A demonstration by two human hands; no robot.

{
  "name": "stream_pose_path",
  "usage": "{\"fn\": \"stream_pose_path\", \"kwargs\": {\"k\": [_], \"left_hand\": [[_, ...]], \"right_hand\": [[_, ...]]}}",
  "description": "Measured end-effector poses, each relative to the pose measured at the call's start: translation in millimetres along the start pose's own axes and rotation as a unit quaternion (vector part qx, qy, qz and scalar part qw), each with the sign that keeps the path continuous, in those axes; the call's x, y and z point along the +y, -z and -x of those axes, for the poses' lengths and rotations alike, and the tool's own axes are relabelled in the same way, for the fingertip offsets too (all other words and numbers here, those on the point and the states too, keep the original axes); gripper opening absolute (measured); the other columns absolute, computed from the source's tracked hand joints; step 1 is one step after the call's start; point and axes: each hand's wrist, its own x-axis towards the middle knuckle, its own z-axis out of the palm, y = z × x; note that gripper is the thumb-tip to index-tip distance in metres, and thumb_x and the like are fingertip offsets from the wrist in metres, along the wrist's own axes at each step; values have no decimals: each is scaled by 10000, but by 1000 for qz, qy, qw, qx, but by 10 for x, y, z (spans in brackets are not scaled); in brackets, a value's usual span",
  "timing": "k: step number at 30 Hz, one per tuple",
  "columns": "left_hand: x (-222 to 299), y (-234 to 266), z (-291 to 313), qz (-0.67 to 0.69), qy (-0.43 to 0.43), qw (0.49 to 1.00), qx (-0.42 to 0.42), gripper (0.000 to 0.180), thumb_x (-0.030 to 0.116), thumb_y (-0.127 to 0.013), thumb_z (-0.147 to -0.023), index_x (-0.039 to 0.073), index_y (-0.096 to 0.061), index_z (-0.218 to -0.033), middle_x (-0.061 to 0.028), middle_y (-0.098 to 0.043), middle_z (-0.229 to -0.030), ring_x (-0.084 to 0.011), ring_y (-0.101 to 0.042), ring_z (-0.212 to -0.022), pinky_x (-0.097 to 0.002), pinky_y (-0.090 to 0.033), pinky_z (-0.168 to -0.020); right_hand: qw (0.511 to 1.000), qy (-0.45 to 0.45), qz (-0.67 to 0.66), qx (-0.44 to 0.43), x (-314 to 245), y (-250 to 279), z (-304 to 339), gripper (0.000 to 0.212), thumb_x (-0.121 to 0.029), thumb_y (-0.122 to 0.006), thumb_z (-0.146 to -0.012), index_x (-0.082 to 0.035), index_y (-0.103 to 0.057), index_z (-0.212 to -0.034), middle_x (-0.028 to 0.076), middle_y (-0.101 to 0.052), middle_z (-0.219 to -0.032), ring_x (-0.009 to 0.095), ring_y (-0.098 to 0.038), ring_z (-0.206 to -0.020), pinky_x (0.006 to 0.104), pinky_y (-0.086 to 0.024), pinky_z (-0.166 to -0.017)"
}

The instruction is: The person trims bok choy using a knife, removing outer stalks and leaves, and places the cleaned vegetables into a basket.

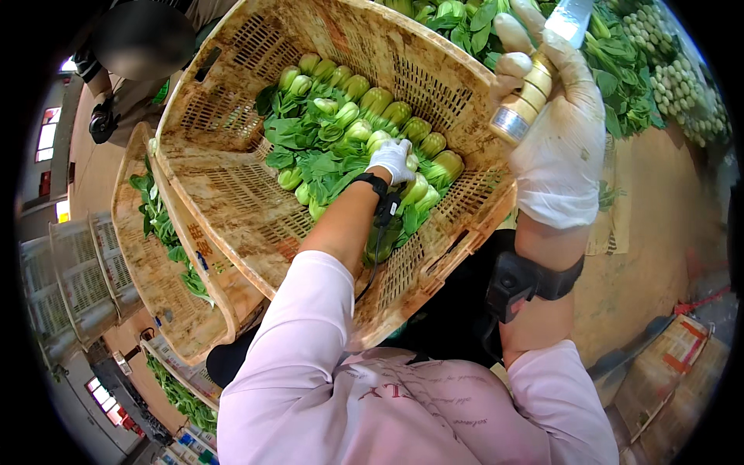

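Left hand point(393, 161), white-gloved, down in the crate point(221, 151), its fingers on the bok choy point(375, 101). We cannot tell whether they pinch a head or only rest there; the tips are partly lost among the stems. Right hand point(564, 143), also gloved, raised outside the crate's right edge, palm turned up to us, fingers curled about the handle of a knife point(528, 98). Its blade point(570, 22) points up and away from us.

The bok choy lies inside the crate in rows, roughly along the far wall, from near the far left corner to the right wall. In the far row we note pale green bases toward the wall, leaves toward the middle. The crate is tan, slotted, stained brown.

Black straps on both wrists: left strap point(370, 183), right strap point(559, 280), the latter bearing a small box-like device.

Against the crate's left edge, a second crate point(133, 256) with loose greens point(159, 217). Beyond the far right corner, a heap of leafy greens point(620, 77), with pale-stemmed bunches point(668, 81) at its right. Past the far left corner, another person point(136, 101) in dark footwear.
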Motion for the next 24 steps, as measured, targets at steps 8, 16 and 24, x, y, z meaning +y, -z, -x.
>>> {"fn": "stream_pose_path", "kwargs": {"k": [8,16,24], "left_hand": [[-119,-71,271,15,108,994,12,858,441,-797,-558,201,-464,-1312,-159,-586,-1162,-322,-528,-1119,-396,-436,-944],[-322,1151,1109,552,-128,822,65,698,263,-733,-703,33,-445,-1296,-62,-583,-1152,-185,-551,-1052,-324,-446,-908],[-556,1514,2973,725,-160,640,198,728,350,-734,-761,78,-393,-1344,-70,-535,-1219,-207,-537,-1085,-345,-447,-943]], "right_hand": [[992,-26,-3,127,67,-323,29,239,-217,-494,-946,-42,-526,-1106,90,-642,-825,128,-586,-632,228,-500,-495],[998,31,55,13,107,-247,121,318,-153,-559,-897,37,-567,-1152,91,-635,-852,90,-554,-645,169,-475,-551],[915,28,377,-139,689,-992,534,189,-73,-547,-882,-24,-591,-1059,35,-618,-761,79,-548,-631,211,-435,-591]]}}
